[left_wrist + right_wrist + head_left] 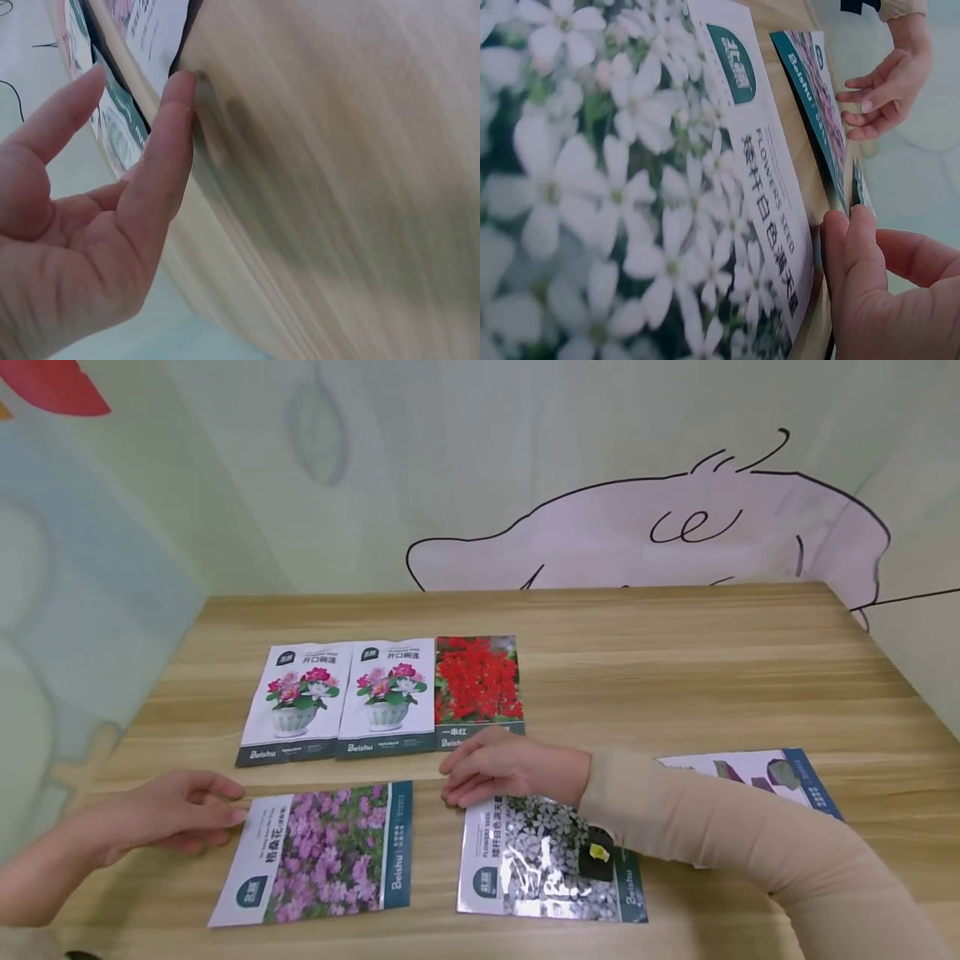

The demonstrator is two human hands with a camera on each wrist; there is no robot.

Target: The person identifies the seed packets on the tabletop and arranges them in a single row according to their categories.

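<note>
A seed packet with purple-pink flowers [330, 852] lies sideways on the table. My left hand [176, 814] is at its left edge, fingers loosely bent; in the left wrist view one fingertip meets the packet's corner. Another sideways packet, with white flowers [551, 852], lies to the right, partly covered by my right forearm. Beside its upper left corner is my right hand [498, 766], fingers extended, just below the red-flower packet [477, 681]. In the right wrist view those fingers [866, 255] lie alongside the white-flower packet's edge, with nothing visibly pinched.
Two matching packets with potted lotus flowers [300, 702] stand in a row left of the red-flower one. Under my right sleeve, a packet with a blue band [810, 781] is partly hidden. Behind the wooden table [675, 652] rises a printed wall [337, 527].
</note>
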